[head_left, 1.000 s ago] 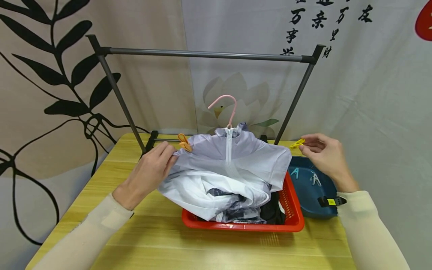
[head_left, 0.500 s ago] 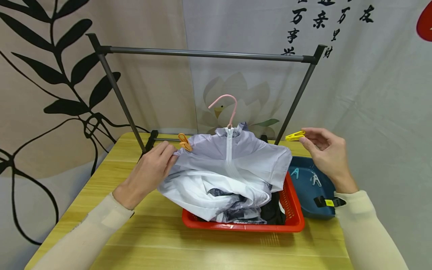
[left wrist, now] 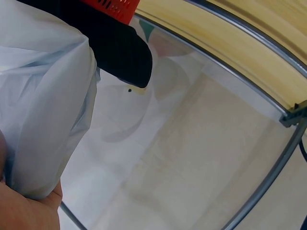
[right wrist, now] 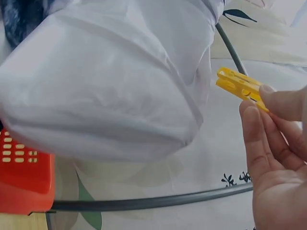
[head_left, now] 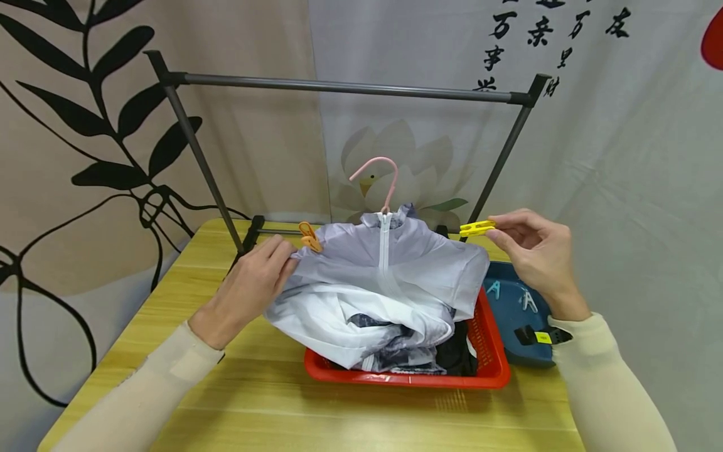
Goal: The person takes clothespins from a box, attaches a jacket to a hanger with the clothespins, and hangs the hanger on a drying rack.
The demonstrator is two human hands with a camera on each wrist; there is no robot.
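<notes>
**Yellow plastic clothespin in fingers, apart from pale lavender-and-white zip garment**

Landmark: red perforated plastic basket on the yellow wood-grain table.

Garment drapes over the basket, bunched at its near side, white zip upright; pink hanger hook rises from the collar. Orange clothespin sits on the shoulder, above the basket's far left.

Left hand, left of basket: fingers bent, gripping cloth at that shoulder; how tightly, cannot tell.

Right hand, beyond the basket's far right: thumb and fingertips nearly together, pinching the yellow clothespin, whose free end points at the garment.

Right of basket: dark blue plastic tray with light-blue clip and white clip. Behind basket: grey metal-tube rack.
</notes>
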